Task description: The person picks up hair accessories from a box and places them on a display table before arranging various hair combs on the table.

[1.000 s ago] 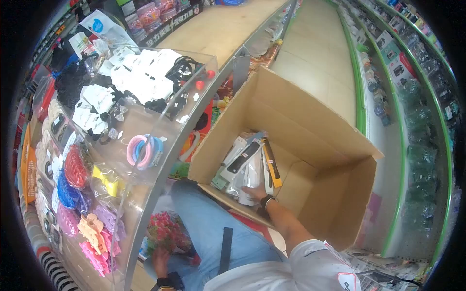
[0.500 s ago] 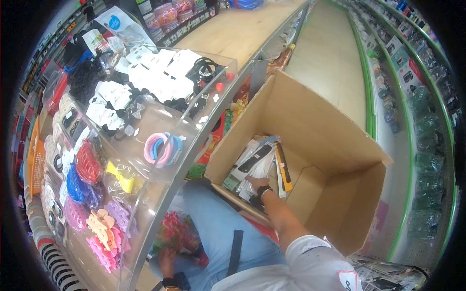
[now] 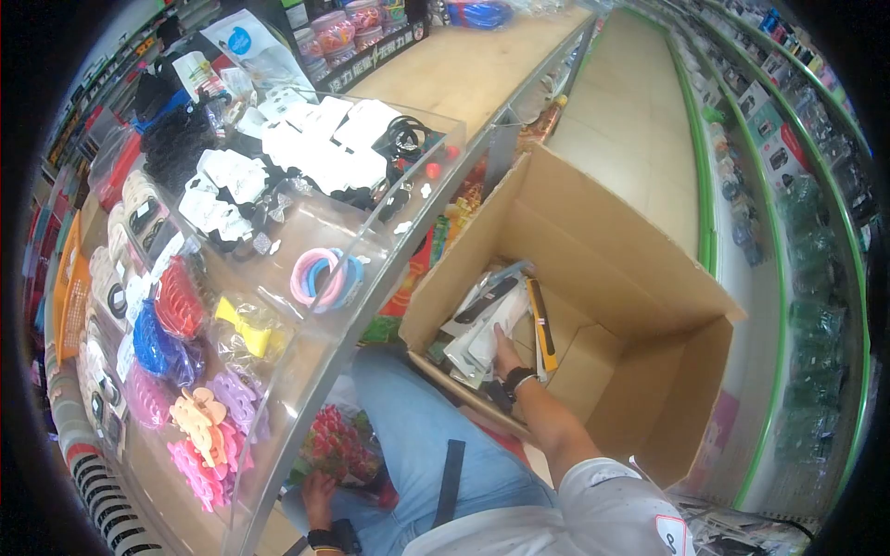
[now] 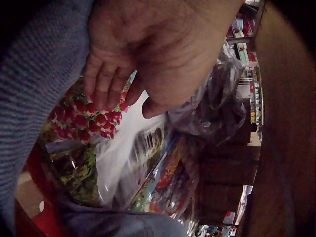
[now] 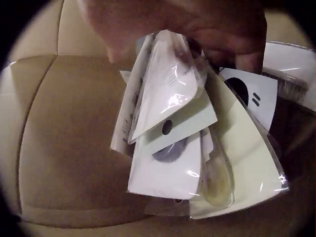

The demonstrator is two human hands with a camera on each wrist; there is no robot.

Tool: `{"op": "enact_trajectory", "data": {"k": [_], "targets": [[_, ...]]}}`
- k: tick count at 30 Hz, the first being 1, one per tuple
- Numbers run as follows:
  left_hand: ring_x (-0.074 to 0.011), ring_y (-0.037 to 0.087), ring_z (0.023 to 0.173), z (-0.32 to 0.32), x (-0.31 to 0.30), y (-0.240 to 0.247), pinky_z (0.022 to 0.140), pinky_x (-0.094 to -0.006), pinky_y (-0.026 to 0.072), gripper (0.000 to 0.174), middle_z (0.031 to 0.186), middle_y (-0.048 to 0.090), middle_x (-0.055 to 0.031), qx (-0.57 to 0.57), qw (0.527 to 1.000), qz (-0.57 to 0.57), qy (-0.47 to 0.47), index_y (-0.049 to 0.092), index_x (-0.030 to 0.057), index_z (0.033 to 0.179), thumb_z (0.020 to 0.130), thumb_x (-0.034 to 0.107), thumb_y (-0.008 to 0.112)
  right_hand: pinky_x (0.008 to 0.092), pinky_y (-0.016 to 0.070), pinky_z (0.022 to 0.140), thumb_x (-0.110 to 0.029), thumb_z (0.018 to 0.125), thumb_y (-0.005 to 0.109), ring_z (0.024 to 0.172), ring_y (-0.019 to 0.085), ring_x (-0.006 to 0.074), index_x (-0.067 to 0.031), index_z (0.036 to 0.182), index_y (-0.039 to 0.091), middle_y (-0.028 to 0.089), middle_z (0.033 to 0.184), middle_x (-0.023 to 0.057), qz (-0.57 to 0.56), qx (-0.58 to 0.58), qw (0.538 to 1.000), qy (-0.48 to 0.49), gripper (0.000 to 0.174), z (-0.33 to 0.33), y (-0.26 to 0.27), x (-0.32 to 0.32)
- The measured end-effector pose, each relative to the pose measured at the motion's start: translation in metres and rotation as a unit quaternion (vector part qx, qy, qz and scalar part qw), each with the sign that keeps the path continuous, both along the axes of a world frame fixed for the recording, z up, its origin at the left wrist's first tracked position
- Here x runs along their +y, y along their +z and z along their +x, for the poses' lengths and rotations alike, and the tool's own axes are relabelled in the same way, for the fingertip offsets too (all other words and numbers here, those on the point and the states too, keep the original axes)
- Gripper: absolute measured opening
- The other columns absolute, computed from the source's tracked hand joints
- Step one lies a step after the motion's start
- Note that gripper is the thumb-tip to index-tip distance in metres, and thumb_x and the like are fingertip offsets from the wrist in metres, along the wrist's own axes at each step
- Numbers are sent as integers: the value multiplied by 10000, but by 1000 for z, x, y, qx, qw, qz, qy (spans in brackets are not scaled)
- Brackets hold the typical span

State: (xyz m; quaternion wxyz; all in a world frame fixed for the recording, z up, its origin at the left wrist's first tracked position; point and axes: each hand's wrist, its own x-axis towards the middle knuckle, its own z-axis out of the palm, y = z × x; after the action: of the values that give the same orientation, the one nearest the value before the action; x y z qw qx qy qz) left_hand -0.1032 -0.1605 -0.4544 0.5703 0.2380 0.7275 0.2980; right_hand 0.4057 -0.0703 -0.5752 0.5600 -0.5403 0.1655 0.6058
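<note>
My right hand (image 3: 507,354) is inside an open cardboard box (image 3: 612,218), gripping a bunch of white-carded packages (image 5: 168,165) in clear plastic. In the right wrist view the packages fan out below the palm, and a packaged brush with bristles (image 5: 289,88) shows at the right. A black-and-yellow package (image 3: 540,324) leans beside the hand in the box. Low at the left, my left hand (image 4: 148,54) hangs with loosely bent fingers over a clear plastic package with a red, berry-like pattern (image 4: 81,121), holding nothing.
A clear-walled display counter (image 3: 371,278) on the left bears pink and blue hair ties (image 3: 317,278), carded hair accessories and colourful claw clips (image 3: 199,422). Green-edged shelves (image 3: 777,278) full of goods line the right side. Aisle floor (image 3: 630,120) lies beyond the box.
My right hand has gathered the white-carded packages and shifted them slightly within the box. The head view has turned a little to the left. The left hand stays by the red-patterned package.
</note>
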Motion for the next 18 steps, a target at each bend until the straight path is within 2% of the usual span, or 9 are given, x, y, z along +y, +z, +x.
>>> {"op": "enact_trajectory", "data": {"k": [1,3,7,9,12,13,15,16,18], "targets": [[-224,550,896,-2,0,0,771,-348,423,443,1012,535,-118,-3,1000,4,4,438,52,1141,819,337,544,373,421,867,-191,741,675,1003,524,269,-2,1235,366,514,1140,135,1,0,1000,2,613,-5,-6,-1],[-221,555,882,-2,0,0,758,-345,427,438,1010,537,-116,-7,1000,11,11,442,54,1137,815,333,548,349,437,841,-226,733,685,969,546,264,15,1206,407,540,1112,123,81,-164,983,32,599,-14,-11,-1],[-217,565,858,0,-2,2,731,-328,435,408,994,548,-111,-5,1000,11,22,451,61,1129,815,303,548,330,451,816,-216,731,687,922,571,252,42,1142,470,577,1053,117,24,-177,979,96,532,-11,6,5],[-216,566,858,1,-1,4,728,-322,436,401,991,551,-110,-9,1000,13,25,453,62,1128,816,295,547,324,458,803,-162,723,690,890,586,237,63,1089,509,600,1001,111,-2,-91,992,90,466,-10,17,7],[-216,569,856,7,-1,8,728,-319,437,405,983,554,-104,-2,1000,19,15,451,64,1134,817,295,549,329,467,784,-142,722,686,884,588,227,58,1067,524,603,989,112,52,-71,993,74,430,-16,2,14],[-214,568,859,6,-1,8,728,-318,438,412,987,554,-105,-5,1000,22,12,451,65,1136,818,306,551,329,467,784,-142,722,686,884,588,227,58,1067,524,603,989,112,53,-71,993,74,430,-17,1,15],[-212,567,861,4,-1,7,729,-317,438,419,990,555,-106,-7,1000,25,11,451,66,1138,819,317,553,332,474,773,-141,720,680,864,593,231,51,1052,534,604,983,112,39,-163,984,61,410,-22,3,16],[-211,567,864,3,-2,5,738,-320,436,418,995,554,-107,-4,1000,22,8,451,67,1139,821,319,551,341,478,765,-135,721,667,845,595,240,47,1037,541,605,973,119,58,-190,979,54,386,-24,29,13],[-210,567,867,1,-1,4,747,-324,435,418,1001,554,-108,-2,1000,22,6,451,68,1141,823,321,548,341,478,764,-130,719,665,839,595,243,46,1035,542,607,968,118,58,-145,986,64,382,-15,34,10]]}}
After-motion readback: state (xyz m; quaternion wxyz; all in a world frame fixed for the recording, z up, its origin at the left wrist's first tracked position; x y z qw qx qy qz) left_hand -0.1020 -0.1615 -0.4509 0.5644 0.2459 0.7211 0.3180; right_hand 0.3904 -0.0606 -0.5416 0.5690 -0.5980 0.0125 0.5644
